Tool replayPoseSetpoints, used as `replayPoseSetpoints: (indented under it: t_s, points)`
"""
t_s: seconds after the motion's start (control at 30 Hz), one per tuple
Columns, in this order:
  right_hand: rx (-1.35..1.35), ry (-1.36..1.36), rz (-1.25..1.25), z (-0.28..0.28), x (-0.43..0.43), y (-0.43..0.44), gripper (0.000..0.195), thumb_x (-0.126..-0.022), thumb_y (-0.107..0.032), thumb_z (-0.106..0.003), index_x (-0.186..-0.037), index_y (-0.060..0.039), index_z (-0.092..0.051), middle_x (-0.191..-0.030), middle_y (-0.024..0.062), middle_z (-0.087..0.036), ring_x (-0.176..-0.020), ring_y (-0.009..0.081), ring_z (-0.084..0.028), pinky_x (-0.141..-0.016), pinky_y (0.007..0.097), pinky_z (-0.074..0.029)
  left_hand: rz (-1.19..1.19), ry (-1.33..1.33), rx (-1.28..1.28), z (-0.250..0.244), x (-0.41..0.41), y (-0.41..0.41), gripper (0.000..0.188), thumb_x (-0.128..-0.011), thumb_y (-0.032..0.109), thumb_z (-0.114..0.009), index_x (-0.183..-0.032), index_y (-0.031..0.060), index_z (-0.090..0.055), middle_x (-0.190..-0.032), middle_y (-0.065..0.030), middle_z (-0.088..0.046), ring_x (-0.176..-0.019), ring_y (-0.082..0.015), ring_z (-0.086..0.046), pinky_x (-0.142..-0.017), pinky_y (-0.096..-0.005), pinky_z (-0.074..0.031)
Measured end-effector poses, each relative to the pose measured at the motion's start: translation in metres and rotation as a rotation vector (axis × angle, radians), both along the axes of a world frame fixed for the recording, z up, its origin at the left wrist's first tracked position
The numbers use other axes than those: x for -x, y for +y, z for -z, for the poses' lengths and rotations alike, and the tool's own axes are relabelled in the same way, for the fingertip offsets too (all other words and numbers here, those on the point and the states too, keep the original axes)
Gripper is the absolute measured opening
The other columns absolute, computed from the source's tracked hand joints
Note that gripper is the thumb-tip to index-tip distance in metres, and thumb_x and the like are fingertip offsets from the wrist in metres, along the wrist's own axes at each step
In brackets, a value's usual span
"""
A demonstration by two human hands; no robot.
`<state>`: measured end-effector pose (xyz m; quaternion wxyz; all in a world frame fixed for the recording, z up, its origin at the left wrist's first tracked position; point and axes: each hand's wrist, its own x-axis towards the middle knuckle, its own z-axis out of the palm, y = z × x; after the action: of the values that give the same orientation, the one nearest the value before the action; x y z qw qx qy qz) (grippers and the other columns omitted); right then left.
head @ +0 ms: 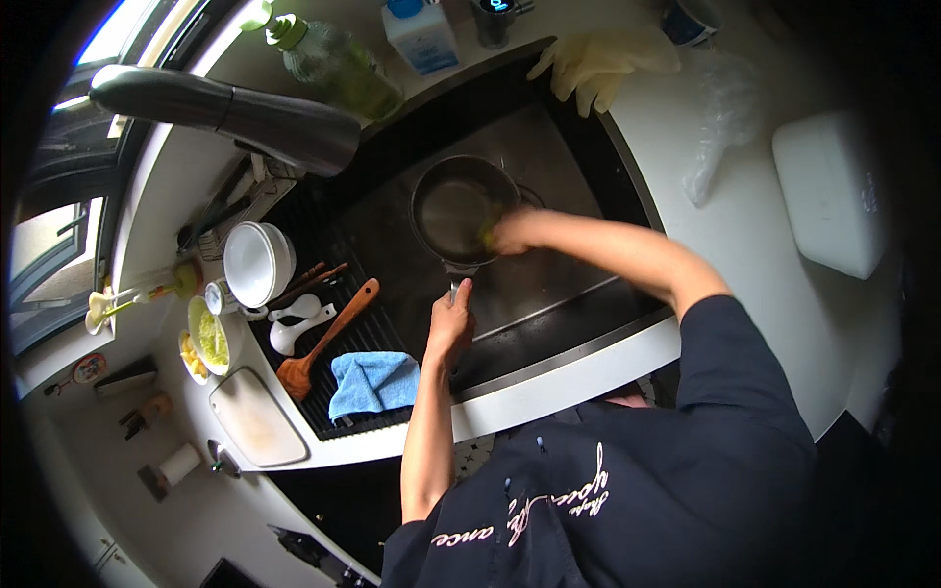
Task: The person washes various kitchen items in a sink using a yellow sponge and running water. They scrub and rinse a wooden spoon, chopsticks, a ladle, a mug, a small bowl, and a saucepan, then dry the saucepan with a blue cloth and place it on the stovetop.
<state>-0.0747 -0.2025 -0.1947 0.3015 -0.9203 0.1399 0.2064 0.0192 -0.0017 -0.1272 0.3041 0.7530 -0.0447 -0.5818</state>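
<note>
Over the sink basin [566, 165] I hold a dark saucepan [452, 209] tilted so its inside faces me. My left hand [450, 323] grips the pan's handle [457, 283], thumb along the top. At the pan's right inner wall, my right hand [514, 229] is blurred and partly over the rim. A yellow-green sponge or scrubber [489, 234] shows at its fingertips, pressed to the pan; most of it is hidden by the fingers.
Left of the basin, a black ribbed rack holds white bowls [253, 263], white spoons [298, 323], a wooden spatula [331, 338] and a blue cloth [375, 382]. A faucet [228, 114] juts in at upper left. Rubber gloves [599, 66] hang over the far rim; a cutting board [257, 419] lies left.
</note>
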Motion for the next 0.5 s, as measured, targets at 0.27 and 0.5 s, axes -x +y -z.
replayPoseSetpoints:
  t_s: [0.27,0.5]
  points:
    - [-0.008,-0.824,0.043,0.071,-0.023,-0.086,0.046,-0.091,-0.006,-0.052,-0.138,-0.0092,-0.051,-0.139,0.0094,-0.054,-0.136,0.0255,-0.043,-0.116,0.0351,-0.032,0.165,-0.149,0.072,-0.002,0.013,-0.01,0.048,-0.098,0.047,-0.055,-0.077,0.005,-0.051,-0.05,0.0003,-0.044,-0.04,-0.0112,-0.04,-0.039,-0.0308,-0.03]
    - [-0.536,-0.252,0.525,0.068,-0.023,0.036,0.039,-0.094,-0.031,-0.056,-0.124,-0.006,-0.061,-0.124,0.0152,-0.062,-0.123,0.0296,-0.052,-0.106,0.0394,-0.039,0.103,-0.196,0.054,0.017,0.016,-0.004,0.05,-0.097,0.048,-0.057,-0.082,0.0002,-0.057,-0.052,-0.0018,-0.048,-0.043,-0.0126,-0.045,-0.042,-0.0316,-0.035]
